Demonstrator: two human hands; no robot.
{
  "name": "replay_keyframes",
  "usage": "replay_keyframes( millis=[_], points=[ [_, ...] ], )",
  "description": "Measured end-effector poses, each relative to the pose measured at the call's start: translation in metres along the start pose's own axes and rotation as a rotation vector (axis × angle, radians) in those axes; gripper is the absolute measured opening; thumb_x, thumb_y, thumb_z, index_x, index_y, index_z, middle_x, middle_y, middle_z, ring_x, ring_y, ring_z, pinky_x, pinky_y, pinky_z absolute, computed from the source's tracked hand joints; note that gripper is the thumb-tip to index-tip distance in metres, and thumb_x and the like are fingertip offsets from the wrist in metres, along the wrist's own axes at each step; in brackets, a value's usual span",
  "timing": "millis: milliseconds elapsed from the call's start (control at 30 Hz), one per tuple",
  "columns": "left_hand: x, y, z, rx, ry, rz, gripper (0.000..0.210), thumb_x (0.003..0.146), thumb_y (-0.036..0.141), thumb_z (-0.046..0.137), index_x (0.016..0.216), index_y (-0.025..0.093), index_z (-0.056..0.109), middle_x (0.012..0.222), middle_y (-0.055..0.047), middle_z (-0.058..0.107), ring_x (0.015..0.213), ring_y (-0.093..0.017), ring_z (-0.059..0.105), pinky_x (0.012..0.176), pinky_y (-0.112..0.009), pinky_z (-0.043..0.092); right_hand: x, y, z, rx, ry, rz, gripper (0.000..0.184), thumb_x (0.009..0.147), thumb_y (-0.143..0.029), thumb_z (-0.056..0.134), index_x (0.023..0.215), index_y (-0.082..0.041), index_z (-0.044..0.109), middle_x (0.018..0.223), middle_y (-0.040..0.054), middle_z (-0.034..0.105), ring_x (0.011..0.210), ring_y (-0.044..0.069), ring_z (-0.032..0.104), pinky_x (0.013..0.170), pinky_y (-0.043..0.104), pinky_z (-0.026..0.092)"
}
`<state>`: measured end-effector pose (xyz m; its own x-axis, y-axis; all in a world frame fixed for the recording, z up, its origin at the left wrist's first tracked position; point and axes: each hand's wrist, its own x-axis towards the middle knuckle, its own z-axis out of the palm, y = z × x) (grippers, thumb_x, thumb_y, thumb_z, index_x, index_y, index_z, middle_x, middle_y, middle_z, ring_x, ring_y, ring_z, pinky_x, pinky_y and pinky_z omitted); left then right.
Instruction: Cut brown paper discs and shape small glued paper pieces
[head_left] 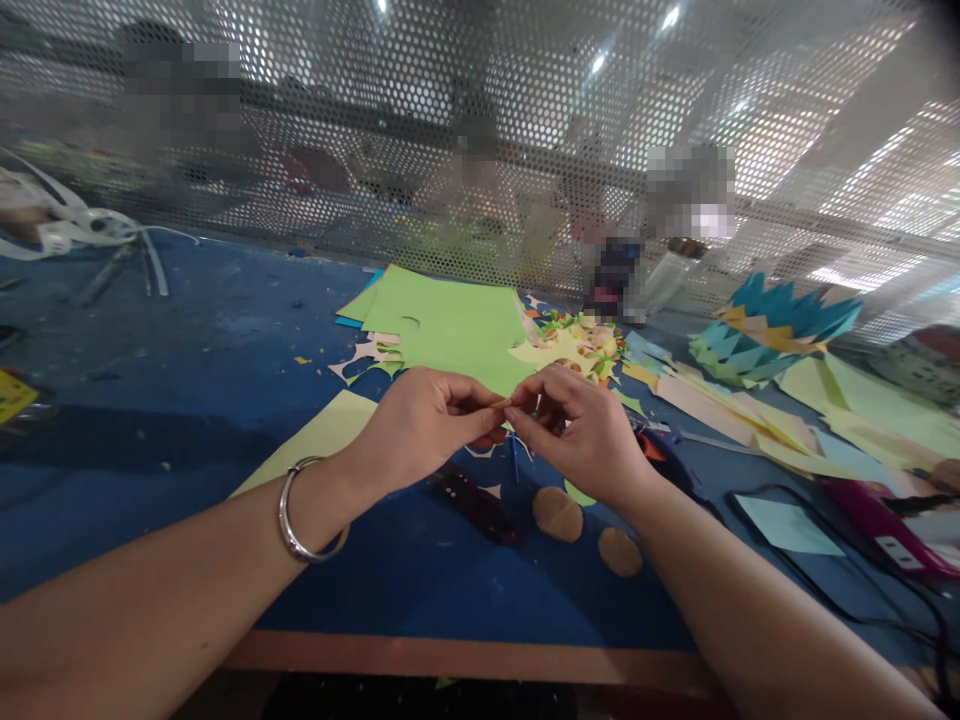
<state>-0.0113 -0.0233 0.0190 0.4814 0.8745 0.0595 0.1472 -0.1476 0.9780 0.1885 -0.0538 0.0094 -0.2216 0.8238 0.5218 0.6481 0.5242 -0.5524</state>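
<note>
My left hand (435, 415) and my right hand (577, 425) meet above the table, fingertips nearly touching. Both are closed in a pinch on a small, thin tan piece (504, 404), probably paper; fingers hide most of it. Below them lie a thin blue stick (514, 460) and a dark, long-handled tool (476, 508) whose kind I cannot make out. Two round brown discs (557, 514) rest to the right of that tool. Behind the hands is a stack of light green paper sheets (454, 320), with a curved cut in the top one.
A heap of coloured paper scraps (581, 345) lies beyond my right hand. Further right stand a teal, zigzag-edged paper piece (780, 325), paper strips (727, 405) and a magenta power strip (892, 530) with black cable. A perforated metal screen (420, 150) closes off the back.
</note>
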Motion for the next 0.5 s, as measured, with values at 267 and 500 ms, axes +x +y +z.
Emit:
replay_keyframes(
  millis=[267,500],
  points=[
    [0.0006,-0.0061,-0.0032,0.117,-0.037,0.05,0.019,0.086,0.037,0.074,0.086,0.019,0.081,0.079,-0.006,0.08,0.076,-0.022,0.076,0.071,-0.03,0.059,-0.0021,0.0008,0.0008,-0.017,-0.009,-0.035,0.006,0.089,-0.02,0.068,0.095,-0.019,0.066,0.082,0.0002,0.061,0.059,0.009,0.056,0.054,0.023,0.047],
    [0.0002,-0.0043,-0.0037,0.126,-0.047,0.036,0.02,0.085,0.037,0.074,0.085,0.017,0.077,0.077,-0.006,0.078,0.074,-0.021,0.075,0.069,-0.03,0.057,-0.0011,0.0008,-0.0005,-0.015,-0.041,-0.074,0.002,0.091,-0.017,0.065,0.09,-0.019,0.066,0.079,0.0002,0.061,0.064,0.01,0.056,0.058,0.024,0.047]
  ],
)
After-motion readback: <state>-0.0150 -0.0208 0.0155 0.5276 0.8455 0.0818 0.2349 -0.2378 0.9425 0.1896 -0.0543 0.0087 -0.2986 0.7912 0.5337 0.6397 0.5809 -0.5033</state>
